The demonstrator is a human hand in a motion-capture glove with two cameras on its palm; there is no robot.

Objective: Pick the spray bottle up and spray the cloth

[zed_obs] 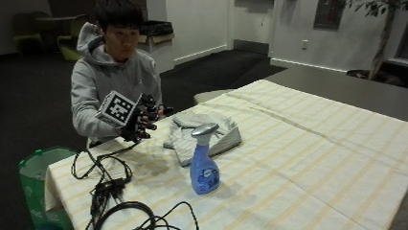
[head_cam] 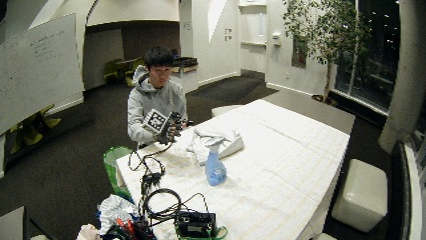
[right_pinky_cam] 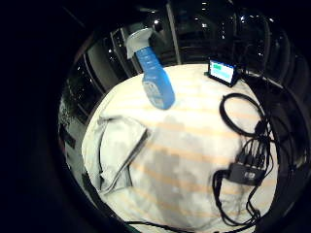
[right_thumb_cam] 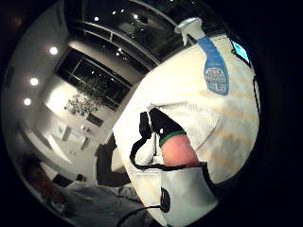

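A blue spray bottle (zed_obs: 204, 171) with a grey trigger head stands upright on the striped tablecloth (zed_obs: 306, 158). Just behind it lies a folded grey cloth (zed_obs: 207, 134). My gloved right hand (zed_obs: 141, 120) hovers above the table's corner near the seated person, left of the cloth and apart from both things. Its fingers are loosely curled and hold nothing. From the palm, the bottle (right_pinky_cam: 155, 82) stands beyond the cloth (right_pinky_cam: 116, 150). The thumb side view shows a gloved finger (right_thumb_cam: 163, 126) and the bottle (right_thumb_cam: 215, 71) farther off. In the wide view, the bottle (head_cam: 215, 170) and the hand (head_cam: 170, 131) are well apart.
Black cables and a hub (zed_obs: 105, 189) lie on the table's near left end, with a hub (right_pinky_cam: 247, 171) and a small lit screen (right_pinky_cam: 222, 72) visible from the palm. A green bin (zed_obs: 35, 167) stands beside the table.
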